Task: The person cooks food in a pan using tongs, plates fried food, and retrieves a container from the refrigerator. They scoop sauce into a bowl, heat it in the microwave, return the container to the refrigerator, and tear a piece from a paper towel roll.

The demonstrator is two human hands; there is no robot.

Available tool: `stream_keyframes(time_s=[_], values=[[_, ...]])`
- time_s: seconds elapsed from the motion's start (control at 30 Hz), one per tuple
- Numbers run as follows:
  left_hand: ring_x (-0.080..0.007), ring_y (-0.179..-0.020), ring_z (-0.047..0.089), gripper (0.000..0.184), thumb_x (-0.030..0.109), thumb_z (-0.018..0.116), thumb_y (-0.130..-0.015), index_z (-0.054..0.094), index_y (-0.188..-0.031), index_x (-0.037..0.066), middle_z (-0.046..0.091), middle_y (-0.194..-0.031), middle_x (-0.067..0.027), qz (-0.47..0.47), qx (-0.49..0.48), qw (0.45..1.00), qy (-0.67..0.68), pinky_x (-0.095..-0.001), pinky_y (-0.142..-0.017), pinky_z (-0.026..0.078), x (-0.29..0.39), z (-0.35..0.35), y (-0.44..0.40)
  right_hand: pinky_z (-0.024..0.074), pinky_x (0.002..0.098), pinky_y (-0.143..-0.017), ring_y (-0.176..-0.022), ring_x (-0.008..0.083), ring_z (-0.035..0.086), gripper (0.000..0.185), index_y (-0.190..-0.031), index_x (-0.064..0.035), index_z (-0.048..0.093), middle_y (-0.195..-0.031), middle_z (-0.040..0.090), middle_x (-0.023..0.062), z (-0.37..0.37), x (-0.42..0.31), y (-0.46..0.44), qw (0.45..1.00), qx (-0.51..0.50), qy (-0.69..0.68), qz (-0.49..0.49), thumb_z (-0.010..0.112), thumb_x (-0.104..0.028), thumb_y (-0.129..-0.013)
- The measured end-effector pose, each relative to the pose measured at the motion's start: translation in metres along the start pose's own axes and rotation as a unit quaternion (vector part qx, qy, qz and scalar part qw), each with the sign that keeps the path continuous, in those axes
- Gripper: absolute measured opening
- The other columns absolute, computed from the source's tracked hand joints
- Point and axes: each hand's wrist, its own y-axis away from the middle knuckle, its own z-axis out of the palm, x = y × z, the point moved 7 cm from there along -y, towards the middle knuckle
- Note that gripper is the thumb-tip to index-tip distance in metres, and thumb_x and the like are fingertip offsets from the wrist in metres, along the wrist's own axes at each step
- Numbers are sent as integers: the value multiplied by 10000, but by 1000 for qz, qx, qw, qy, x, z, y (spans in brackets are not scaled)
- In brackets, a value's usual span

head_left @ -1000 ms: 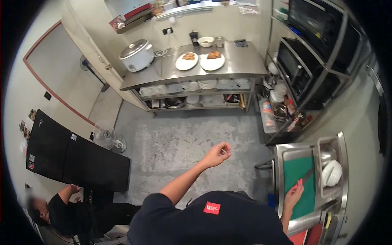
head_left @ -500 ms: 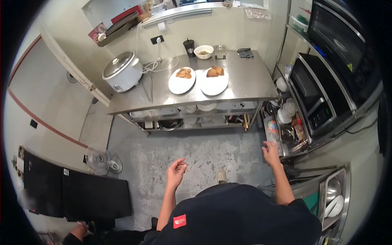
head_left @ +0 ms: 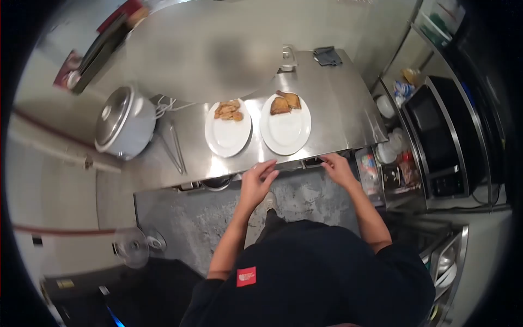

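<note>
My left hand (head_left: 258, 182) is at the front edge of the steel table (head_left: 338, 117), just below two white oval plates. Its thumb and fingers are apart, holding nothing. Farther right, my right hand (head_left: 336, 168) is also by that edge, fingers loosely bent and apart, with no object visible in it. The left plate (head_left: 227, 139) carries pieces of browned food (head_left: 229, 110) at its far end. On the right plate (head_left: 285, 132) lie larger browned pieces, looking like cooked chicken (head_left: 286, 103). Neither hand touches a plate.
A rice cooker (head_left: 126, 122) and tongs (head_left: 175, 147) occupy the table's left side. A dark cloth (head_left: 327, 55) and a metal container (head_left: 288, 59) lie at the back. A large blur covers the back left. Shelving with a microwave (head_left: 444, 133) stands right.
I have come closer to the table, and both hands have moved forward to its front edge. The view has tipped downward. A large blur now covers where the cup and bowl stood.
</note>
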Motion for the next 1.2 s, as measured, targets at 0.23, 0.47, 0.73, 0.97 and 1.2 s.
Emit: stream_keyframes(time_s=[0.23, 0.47, 0.73, 0.97, 1.2], values=[[-244, -809, 619, 307, 147, 629, -761, 592, -1046, 39, 623, -941, -150, 192, -149, 970, -31, -317, -713, 487, 30, 82, -197, 475, 266, -679, -753, 180, 616, 200, -952, 5, 600, -839, 634, 128, -65, 67, 2, 971, 100, 28, 216, 605, -79, -770], [-377, -812, 574, 231, 87, 601, -720, 615, -933, -3, 597, -845, -232, 196, -91, 970, -111, -419, -736, 469, 13, 202, -395, 493, 286, -653, -728, 204, 629, 180, -917, 8, 615, -835, 633, 152, -123, 135, -165, 970, 163, 17, 181, 602, -86, -764], [-335, -791, 569, 153, 86, 510, -726, 603, -793, -15, 583, -873, -198, 90, -38, 957, -272, -399, -731, 473, -75, 321, -562, 477, 345, -728, -830, 265, 622, 224, -969, -20, 622, -930, 627, 170, -135, 265, -460, 973, 149, 174, 33, 574, -76, -757], [-256, -895, 546, 178, 184, 549, -730, 658, -762, 47, 579, -939, -115, 122, -25, 914, -387, -344, -737, 485, -115, 329, -565, 444, 390, -752, -872, 345, 563, 217, -905, -1, 615, -908, 580, 192, -91, 289, -492, 965, 41, 259, 15, 575, -2, -692], [-278, -794, 595, 144, 132, 540, -692, 648, -771, 78, 602, -849, -109, 143, -190, 918, -316, -391, -649, 493, -62, 282, -525, 442, 406, -744, -858, 344, 576, 237, -887, 9, 620, -900, 595, 198, -94, 282, -500, 960, 63, 267, 46, 618, -26, -652]])
